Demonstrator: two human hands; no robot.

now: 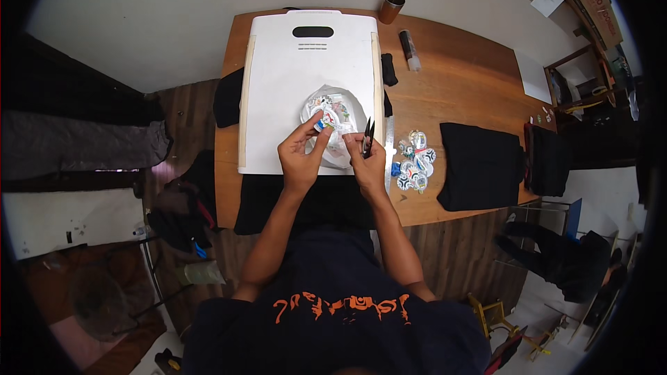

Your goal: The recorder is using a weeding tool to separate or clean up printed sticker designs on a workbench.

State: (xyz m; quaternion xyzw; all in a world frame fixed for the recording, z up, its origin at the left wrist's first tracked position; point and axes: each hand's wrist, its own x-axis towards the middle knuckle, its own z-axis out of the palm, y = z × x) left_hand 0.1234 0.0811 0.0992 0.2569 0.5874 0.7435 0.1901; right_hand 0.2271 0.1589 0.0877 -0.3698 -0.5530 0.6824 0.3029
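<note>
My left hand (301, 161) pinches a small round printed sticker or patch (325, 119) between thumb and fingers, above a white rounded tray or bag (356, 105) that holds printed scraps. In my right hand (369, 167) is a pair of small black scissors (368, 137), blades pointing away from me. My right thumb and index finger also come together near the tray's right side; whether they pinch a scrap is too small to tell. Both hands are over the near part of a white board (278, 83). Right of it lies a pile of round printed cut-outs (417, 161).
Folded black cloth (481, 167) lies on the wooden table (465, 80), with more dark cloth (549, 160) to its right. Toward the back stand a brown tumbler (391, 8) and a dark cylindrical tube (409, 50). Black fabric (260, 205) covers the table's near edge.
</note>
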